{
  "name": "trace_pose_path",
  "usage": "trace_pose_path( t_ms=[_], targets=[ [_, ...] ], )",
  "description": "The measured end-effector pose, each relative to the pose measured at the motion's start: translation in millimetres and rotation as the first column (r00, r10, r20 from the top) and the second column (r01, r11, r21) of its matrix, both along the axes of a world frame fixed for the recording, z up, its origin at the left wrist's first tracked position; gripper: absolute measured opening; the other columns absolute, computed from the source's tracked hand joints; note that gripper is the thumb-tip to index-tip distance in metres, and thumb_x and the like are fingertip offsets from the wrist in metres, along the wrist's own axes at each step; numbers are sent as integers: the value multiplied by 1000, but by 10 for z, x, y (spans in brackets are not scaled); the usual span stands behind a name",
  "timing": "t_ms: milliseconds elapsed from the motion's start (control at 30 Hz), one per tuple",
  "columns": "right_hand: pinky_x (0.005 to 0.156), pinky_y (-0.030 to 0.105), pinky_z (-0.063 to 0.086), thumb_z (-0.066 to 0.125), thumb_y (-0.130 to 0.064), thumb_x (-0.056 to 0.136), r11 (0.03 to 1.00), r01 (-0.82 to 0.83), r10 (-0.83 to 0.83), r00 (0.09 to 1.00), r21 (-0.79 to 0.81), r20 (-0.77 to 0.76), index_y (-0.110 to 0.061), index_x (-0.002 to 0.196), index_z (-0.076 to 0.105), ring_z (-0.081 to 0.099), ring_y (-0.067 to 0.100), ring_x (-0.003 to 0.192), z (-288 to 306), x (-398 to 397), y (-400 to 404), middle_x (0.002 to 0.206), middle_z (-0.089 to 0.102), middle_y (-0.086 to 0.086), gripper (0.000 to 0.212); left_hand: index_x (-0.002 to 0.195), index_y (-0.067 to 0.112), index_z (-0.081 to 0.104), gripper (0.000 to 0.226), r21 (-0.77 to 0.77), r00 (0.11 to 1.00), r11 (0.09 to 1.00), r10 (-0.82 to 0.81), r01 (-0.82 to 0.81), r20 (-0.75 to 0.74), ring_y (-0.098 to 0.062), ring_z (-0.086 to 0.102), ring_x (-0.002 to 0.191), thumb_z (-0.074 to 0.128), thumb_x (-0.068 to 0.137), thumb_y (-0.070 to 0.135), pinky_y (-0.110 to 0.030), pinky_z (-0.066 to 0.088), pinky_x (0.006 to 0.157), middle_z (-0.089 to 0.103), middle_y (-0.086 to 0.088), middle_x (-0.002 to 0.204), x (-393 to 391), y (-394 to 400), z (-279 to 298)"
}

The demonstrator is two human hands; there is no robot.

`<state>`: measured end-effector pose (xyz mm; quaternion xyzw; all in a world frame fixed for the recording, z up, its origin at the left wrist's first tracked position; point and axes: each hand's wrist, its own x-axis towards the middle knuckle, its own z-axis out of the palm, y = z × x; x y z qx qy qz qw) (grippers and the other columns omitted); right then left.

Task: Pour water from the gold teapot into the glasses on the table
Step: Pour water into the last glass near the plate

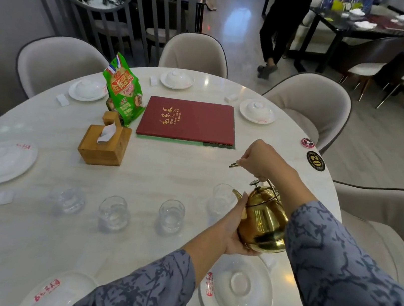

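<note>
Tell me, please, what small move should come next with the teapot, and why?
Probably tip the gold teapot a little further, spout down. The right hand holds its handle, the left hand supports its body, and the spout sits beside the nearest glass, yet no stream of water is visible.

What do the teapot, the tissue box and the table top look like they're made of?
The teapot looks like polished metal with a gold finish: it mirrors the room sharply. The tissue box seems to be light, plain wood or bamboo: matte, with visible grain. The table top looks like pale marble or an imitation: faint veining and glossy reflections; which one I cannot tell.
</note>
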<state>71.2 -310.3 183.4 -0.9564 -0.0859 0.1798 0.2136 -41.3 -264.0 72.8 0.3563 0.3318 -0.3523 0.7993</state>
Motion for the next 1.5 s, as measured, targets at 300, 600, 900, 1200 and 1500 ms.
trace_pose_path(
  t_ms=[300,600,900,1200,1500],
  targets=[
    [42,26,44,65,-12,88,1000,-18,18,1000,8,4,2,88,65,44,24,41,8,36,-8,54,51,11,15,143,18,52,95,-25,999,999,39,-39,-21,-39,51,132,57,74,82,-52,50,92,54,-18,145,-22,-52,81],
    [46,28,44,66,-13,87,999,-45,45,999,9,18,-6,65,49,41,23,40,52,-8,-22,50,46,9,29,142,16,53,95,-35,998,998,59,-59,-7,-39,53,130,56,74,82,-52,51,90,56,-18,143,-63,-85,118],
    [45,27,45,66,-14,87,999,-50,50,998,-19,36,-2,74,58,45,24,42,77,-46,-36,54,51,10,19,142,16,53,94,-63,999,997,47,-46,8,-39,51,132,56,75,82,-53,48,100,55,-18,144,-99,-104,138],
    [44,27,45,66,-12,86,999,-49,49,998,-14,48,-1,81,62,48,23,44,77,-65,-45,58,55,11,14,142,17,53,95,-68,999,997,35,-34,21,-39,52,132,56,74,83,-54,43,110,56,-18,144,-124,-113,138],
    [46,27,47,67,-14,87,999,-40,40,998,-15,48,-2,76,59,47,22,42,84,-100,-68,55,53,10,18,138,18,54,86,-49,999,999,20,-19,34,-39,50,133,51,79,81,-53,43,108,55,-18,144,-157,-103,185]
  ],
)
